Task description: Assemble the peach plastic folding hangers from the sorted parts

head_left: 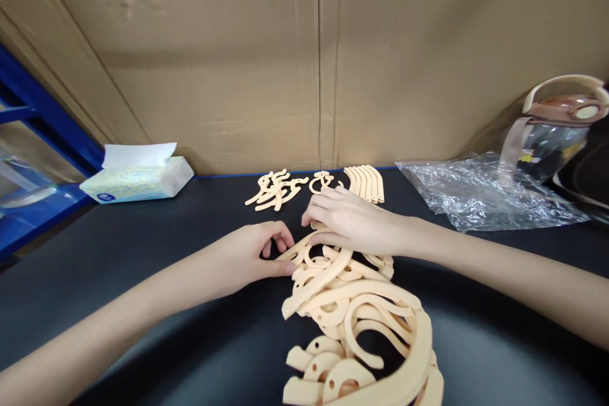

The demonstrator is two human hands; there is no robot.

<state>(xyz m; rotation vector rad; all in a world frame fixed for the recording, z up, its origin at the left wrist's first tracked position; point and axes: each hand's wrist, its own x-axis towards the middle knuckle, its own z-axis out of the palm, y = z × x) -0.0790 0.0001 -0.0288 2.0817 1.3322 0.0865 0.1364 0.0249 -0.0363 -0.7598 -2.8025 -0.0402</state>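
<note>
A large heap of pale, curved wooden-looking pieces (352,298) runs from the middle of the black table to its near edge. At the heap's far left side, my left hand (259,250) has its thumb and fingers apart, the tips touching or close to a piece. My right hand (345,219) reaches over the far end of the heap, palm down; what lies under its fingers is partly hidden. Beyond the hands sit a loose pile of thin wavy pieces (275,190), a few curled pieces (321,182) and a neat row of curved strips (365,183).
A tissue pack (137,179) lies at the far left on the black table (190,222). Crinkled clear plastic (476,193) and a bottle with a handle (547,139) are at the right. Cardboard (238,63) stands behind, with a blue frame (52,133) at the left.
</note>
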